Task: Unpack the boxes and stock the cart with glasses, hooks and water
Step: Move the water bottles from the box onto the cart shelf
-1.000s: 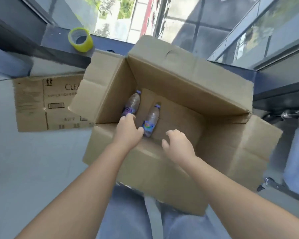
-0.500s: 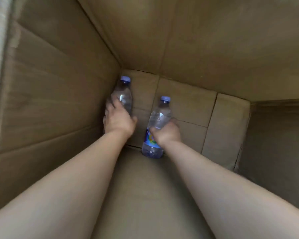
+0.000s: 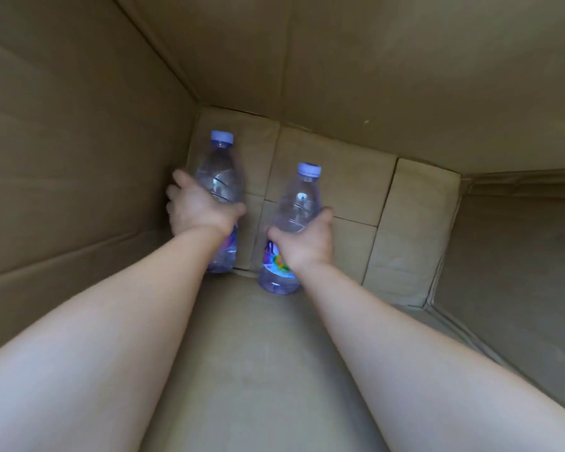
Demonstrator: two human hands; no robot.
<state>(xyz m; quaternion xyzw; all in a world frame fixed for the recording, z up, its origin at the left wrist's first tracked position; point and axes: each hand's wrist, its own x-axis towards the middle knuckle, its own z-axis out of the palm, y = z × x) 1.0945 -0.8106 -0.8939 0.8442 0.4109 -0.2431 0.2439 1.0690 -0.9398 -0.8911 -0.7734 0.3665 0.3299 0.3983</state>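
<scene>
Down in the cardboard box (image 3: pixel 79 158) I have two clear plastic water bottles, each with a pale lilac cap. The left bottle (image 3: pixel 221 177) lies close to the box's left wall, cap pointing away from me, a purple label near its base; my left hand (image 3: pixel 199 210) grips its middle. The right bottle (image 3: pixel 299 203) sits just beside it, apart, with a blue, multicoloured label; my right hand (image 3: pixel 307 243) wraps around its waist.
</scene>
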